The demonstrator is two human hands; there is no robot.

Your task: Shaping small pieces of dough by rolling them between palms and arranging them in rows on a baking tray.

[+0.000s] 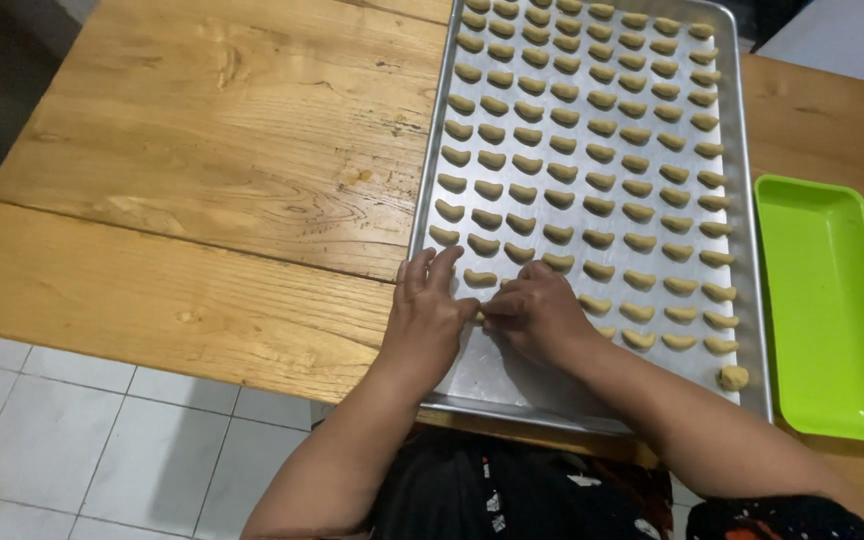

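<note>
Wooden worktop (202, 180) carries my metal baking tray (742, 200), its far edge cut off, with a green plastic tray (832, 300) just beside it on the right. Rows of crescent dough pieces (572, 140) fill the tray; a dough lump (733, 377) lies near its corner. My left hand (430, 315) and right hand (537, 310) meet, their grip pinching a small dough piece (479, 315), mostly hidden.

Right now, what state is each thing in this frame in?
Baking tray: flat on the table, nearly filled with rows.
Crescent dough pieces: shaped, laid in neat rows.
Dough lump: unshaped, at the tray's near right corner.
Green tray: empty.
Left hand: fingertips meeting the right's.
Right hand: pinching at the tray's surface.
</note>
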